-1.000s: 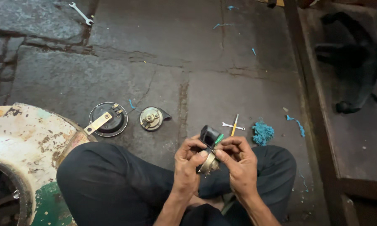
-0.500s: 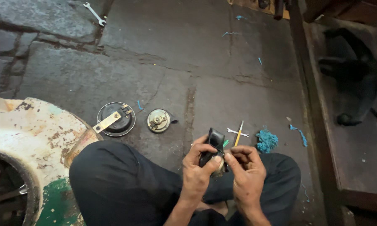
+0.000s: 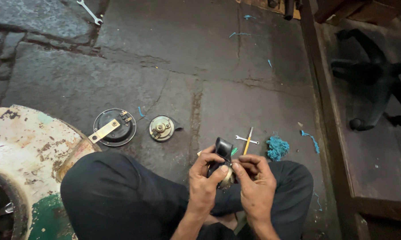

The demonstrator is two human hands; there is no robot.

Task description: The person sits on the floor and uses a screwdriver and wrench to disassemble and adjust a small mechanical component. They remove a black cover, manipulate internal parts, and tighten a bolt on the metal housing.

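Both hands on a small black part, held over my lap above the stone floor.

Left to right: rusty white-and-green drum (image 3: pixel 27 151) at my left knee, a round black horn with a brass bracket (image 3: pixel 113 127) on the floor (image 3: pixel 173 53), a smaller metal disc part (image 3: pixel 161 128) just beside it. My left hand (image 3: pixel 205 180) is clamped round the black part (image 3: pixel 222 153), thumb on its front; my right hand (image 3: pixel 253 178) closes fingertips on its lower right edge, where a pale metal bit shows. The part looks rigid, light and small, probably greasy, so I judge a pinch on its side edges safest. Beyond the hands lie a small spanner (image 3: pixel 246 140), a yellow-handled tool (image 3: pixel 248 141) and a blue rag (image 3: pixel 277 148); a dark wooden frame (image 3: pixel 329 133) sits far right.
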